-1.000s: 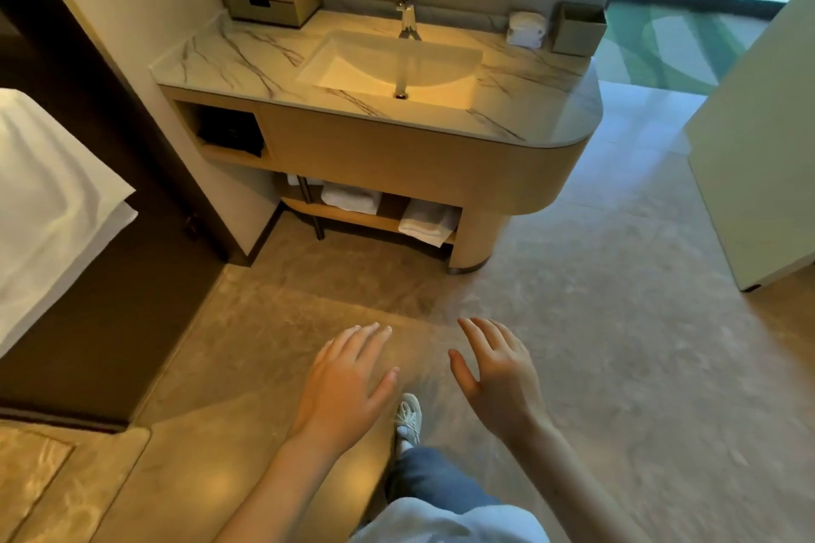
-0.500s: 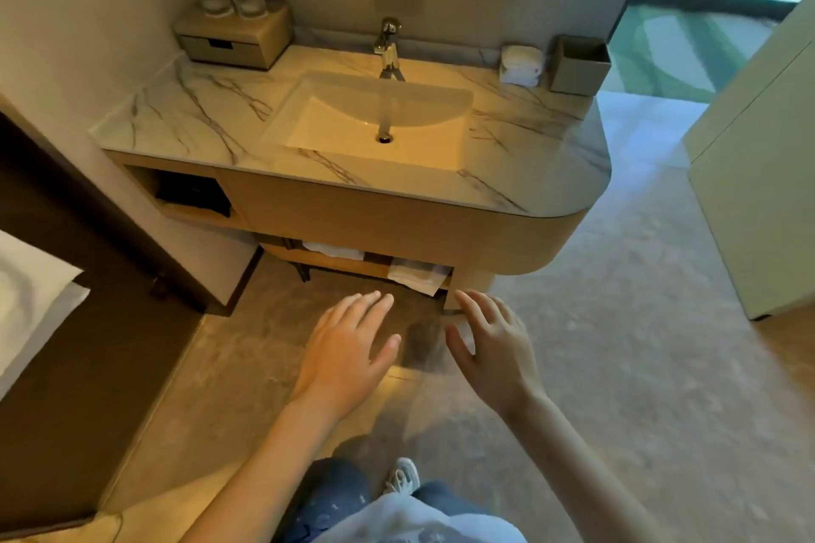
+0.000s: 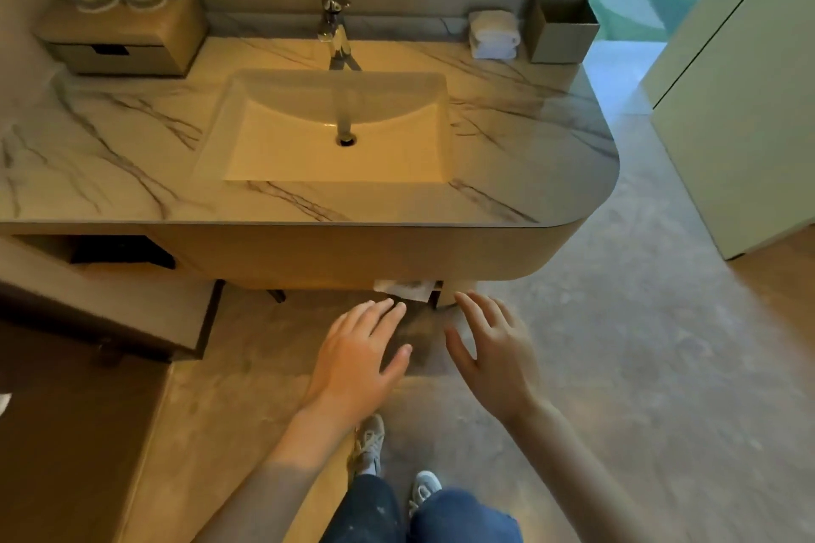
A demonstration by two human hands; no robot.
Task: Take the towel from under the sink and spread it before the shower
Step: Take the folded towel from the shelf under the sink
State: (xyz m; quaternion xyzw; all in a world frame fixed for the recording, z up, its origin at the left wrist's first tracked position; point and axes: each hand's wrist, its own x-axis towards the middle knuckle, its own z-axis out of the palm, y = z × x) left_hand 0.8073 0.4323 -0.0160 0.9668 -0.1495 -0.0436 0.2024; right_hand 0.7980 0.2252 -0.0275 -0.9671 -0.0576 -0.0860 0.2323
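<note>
A folded white towel [image 3: 405,288] pokes out from the shelf under the wooden vanity [image 3: 353,254]; only its front edge shows, the rest is hidden by the counter. My left hand [image 3: 359,359] hovers just below and left of it, fingers spread and empty. My right hand [image 3: 494,355] hovers to the right of the towel, also spread and empty. Neither hand touches the towel. The marble counter holds the white sink [image 3: 335,132] with a chrome tap [image 3: 334,29].
A wooden drawer box [image 3: 123,37] with glasses stands at the counter's back left; rolled white cloths [image 3: 493,34] and a grey box [image 3: 562,29] at the back right. A pale door [image 3: 745,101] stands to the right. My shoes [image 3: 370,443] rest on the stone floor.
I have stepped closer to the vanity and look more steeply down. The lower shelf has slid almost out of sight under the counter. Both hands stay spread and have reached nearer the towel.
</note>
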